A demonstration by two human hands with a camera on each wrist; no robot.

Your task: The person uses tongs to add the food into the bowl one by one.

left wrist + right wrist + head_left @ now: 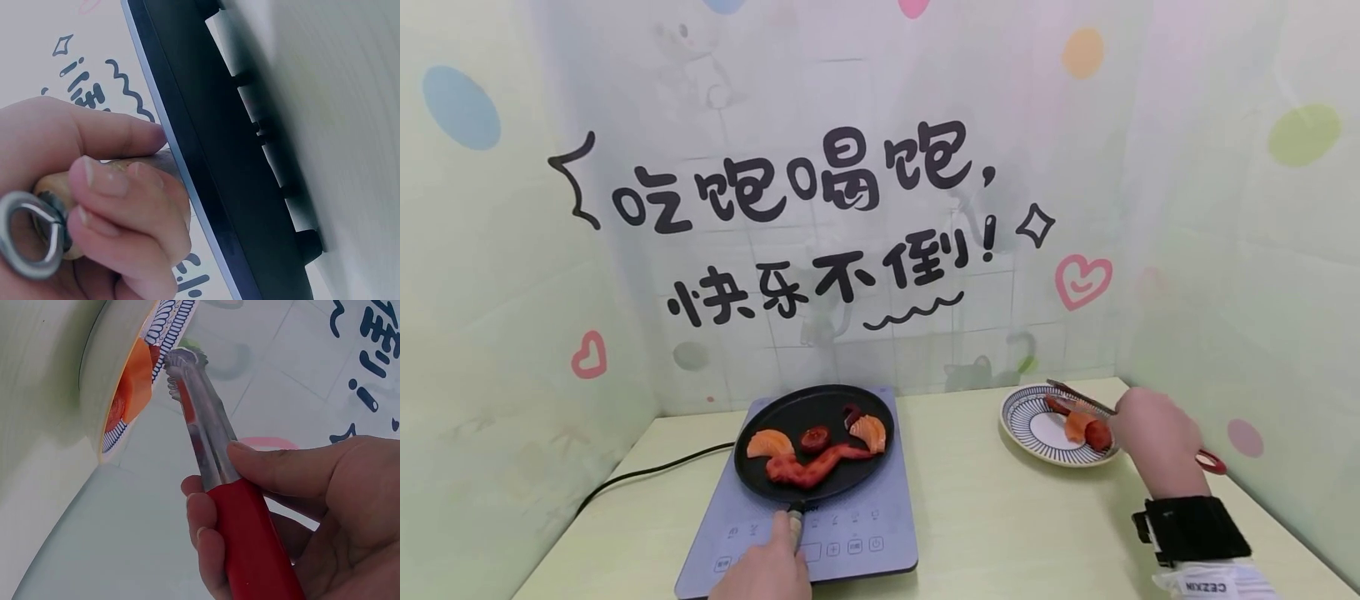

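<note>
My left hand (pixel 763 567) grips the wooden handle (pixel 795 528) of a black frying pan (pixel 808 407). In the left wrist view its fingers curl round the wood, and a metal ring (pixel 31 236) hangs at the handle's end. Inside the pan are two orange slices (pixel 770 444), a red wing-shaped piece (pixel 812 470), a red round slice (pixel 815 439) and a small dark curl. My right hand (pixel 1153 429) holds metal tongs (pixel 209 425) by their red grip (pixel 250 537). The tips lie over the far side of a patterned plate (pixel 1024 425) bearing an orange piece (pixel 1077 427) and reddish pieces (pixel 1098 435).
Beneath the pan sits a flat induction cooktop (pixel 891 533) with a black cord (pixel 655 471) running off left. Both stand on a pale wooden table (pixel 977 517), which a printed backdrop (pixel 887 358) encloses at the back and sides.
</note>
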